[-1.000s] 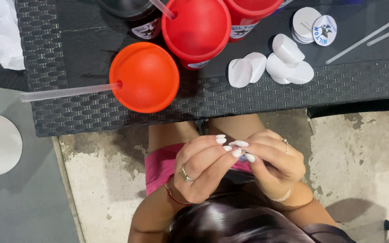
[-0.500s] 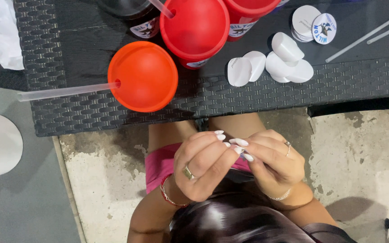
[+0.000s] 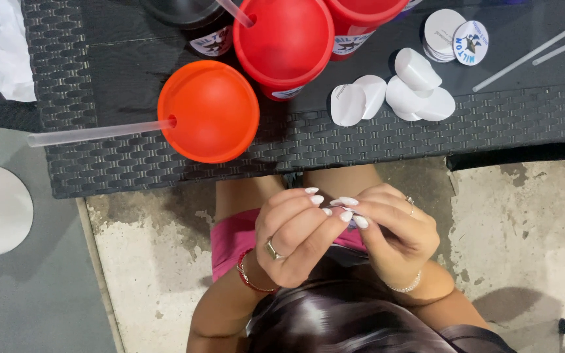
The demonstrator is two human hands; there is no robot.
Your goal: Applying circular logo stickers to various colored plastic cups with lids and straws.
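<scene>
— Where are the hands?
— Below the dark woven wicker worktop (image 3: 335, 140) edge, over the lap. The left hand (image 3: 292, 238) and right hand (image 3: 393, 232) meet fingertip to fingertip, pinching something tiny; I cannot tell what.
— And nearby?
— A round orange plastic lid (image 3: 208, 111) with a clear straw (image 3: 99, 133), and white round stickers (image 3: 393, 95) on the worktop.

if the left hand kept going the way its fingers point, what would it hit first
The left hand points its fingers toward the right hand, and their fingertips already meet, so it would press into that hand first. What they pinch is too small to tell.
</scene>
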